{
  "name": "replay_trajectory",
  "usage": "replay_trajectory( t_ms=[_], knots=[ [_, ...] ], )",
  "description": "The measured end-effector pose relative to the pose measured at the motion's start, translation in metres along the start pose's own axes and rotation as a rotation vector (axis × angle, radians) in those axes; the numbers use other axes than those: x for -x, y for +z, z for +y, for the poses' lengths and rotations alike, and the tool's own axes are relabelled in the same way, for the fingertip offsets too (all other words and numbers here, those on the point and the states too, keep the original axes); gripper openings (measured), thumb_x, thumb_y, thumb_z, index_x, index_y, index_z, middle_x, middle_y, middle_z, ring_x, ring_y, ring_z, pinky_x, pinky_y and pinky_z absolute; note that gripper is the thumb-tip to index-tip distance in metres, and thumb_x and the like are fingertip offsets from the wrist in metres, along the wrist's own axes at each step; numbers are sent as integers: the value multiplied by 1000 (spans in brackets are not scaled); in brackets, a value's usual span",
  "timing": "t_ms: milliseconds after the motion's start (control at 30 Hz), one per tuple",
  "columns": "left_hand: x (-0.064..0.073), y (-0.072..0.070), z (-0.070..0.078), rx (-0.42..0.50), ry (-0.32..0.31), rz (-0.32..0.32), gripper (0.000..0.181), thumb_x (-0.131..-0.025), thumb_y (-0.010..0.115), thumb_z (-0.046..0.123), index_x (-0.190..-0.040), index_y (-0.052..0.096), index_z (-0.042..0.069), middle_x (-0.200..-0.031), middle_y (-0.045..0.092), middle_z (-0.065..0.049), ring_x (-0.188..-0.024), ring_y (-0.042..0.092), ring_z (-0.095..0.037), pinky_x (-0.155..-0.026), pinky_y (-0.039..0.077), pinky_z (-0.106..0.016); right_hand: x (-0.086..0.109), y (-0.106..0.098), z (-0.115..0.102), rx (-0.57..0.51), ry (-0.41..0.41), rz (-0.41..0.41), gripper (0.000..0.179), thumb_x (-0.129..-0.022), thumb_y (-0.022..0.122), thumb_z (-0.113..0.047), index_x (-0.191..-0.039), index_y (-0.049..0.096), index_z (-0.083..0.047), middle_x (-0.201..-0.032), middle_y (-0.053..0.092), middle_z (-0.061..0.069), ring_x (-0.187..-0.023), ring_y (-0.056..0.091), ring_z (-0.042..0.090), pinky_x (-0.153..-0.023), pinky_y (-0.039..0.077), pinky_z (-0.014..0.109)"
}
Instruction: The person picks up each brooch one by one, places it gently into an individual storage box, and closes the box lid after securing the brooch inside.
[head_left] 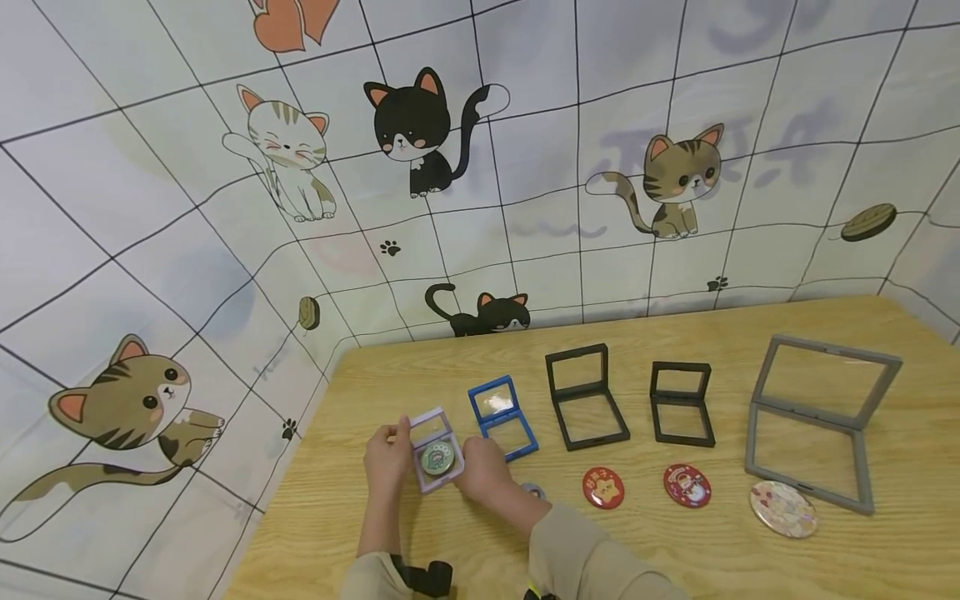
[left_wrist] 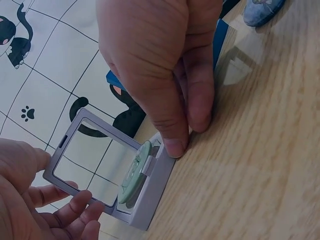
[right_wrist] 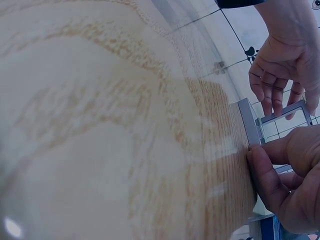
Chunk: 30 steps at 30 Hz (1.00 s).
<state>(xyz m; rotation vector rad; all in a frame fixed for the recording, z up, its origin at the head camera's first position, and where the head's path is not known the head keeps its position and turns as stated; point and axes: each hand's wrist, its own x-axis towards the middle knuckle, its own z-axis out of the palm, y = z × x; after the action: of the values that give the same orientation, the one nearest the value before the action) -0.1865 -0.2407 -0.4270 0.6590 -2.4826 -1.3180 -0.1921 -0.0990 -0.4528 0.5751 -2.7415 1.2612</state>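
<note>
1. Toward the left edge of the worktop (head_left: 315,508), the left hand (head_left: 386,457) pinches the raised lid (left_wrist: 112,131) of the lilac frame (left_wrist: 156,192); the right hand (head_left: 483,473) pinches the right side of its base.
2. Green badge (head_left: 437,458): sits over the base window. Recommended: steady the base flat, centre the badge, then lower the lid evenly about its hinge.
3. Keep fingertips off the clear windows and out of the closing gap; an off-centre badge would probably slip.
4. Obscured: the right hand covers part of the base; the badge's underside contact cannot be told. The right wrist view crops the lid.
5. Right of the right hand, the blue frame (head_left: 500,417) stands unfolded; a small badge (head_left: 534,490) is mostly hidden by the right forearm.
6. Farther toward the worktop's right edge, fine print on the star badge (head_left: 603,487) is hard to read.
</note>
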Motion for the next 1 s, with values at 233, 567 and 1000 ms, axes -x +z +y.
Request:
replay_trajectory(
  t_ms=[233,567,1000],
  knots=[
    [1,-3,2,97,-38,-40,39,-91,48,31,-97,57,-6,-69,56,-8,-58,52,-15,-50,43,-25,0,2,1,-15,-2,2,22,-67,68,-3,-54,51,-8,-47,42,-3,-43,34,9,-40,30,22],
    [5,-7,0,228,-105,-101,34,-90,51,25,-98,54,-8,-67,55,-8,-55,49,-11,-49,41,-23,0,1,1,-3,-5,3,21,-66,68,-4,-54,51,-7,-47,44,-3,-44,37,10,-42,34,22],
    [13,-14,-4,251,-101,-178,34,-86,59,23,-101,54,-7,-81,61,-16,-65,60,-16,-57,49,-30,2,-1,0,-31,17,-18,15,-65,69,-2,-60,54,-3,-49,45,-2,-45,41,11,-42,36,22]
  ],
)
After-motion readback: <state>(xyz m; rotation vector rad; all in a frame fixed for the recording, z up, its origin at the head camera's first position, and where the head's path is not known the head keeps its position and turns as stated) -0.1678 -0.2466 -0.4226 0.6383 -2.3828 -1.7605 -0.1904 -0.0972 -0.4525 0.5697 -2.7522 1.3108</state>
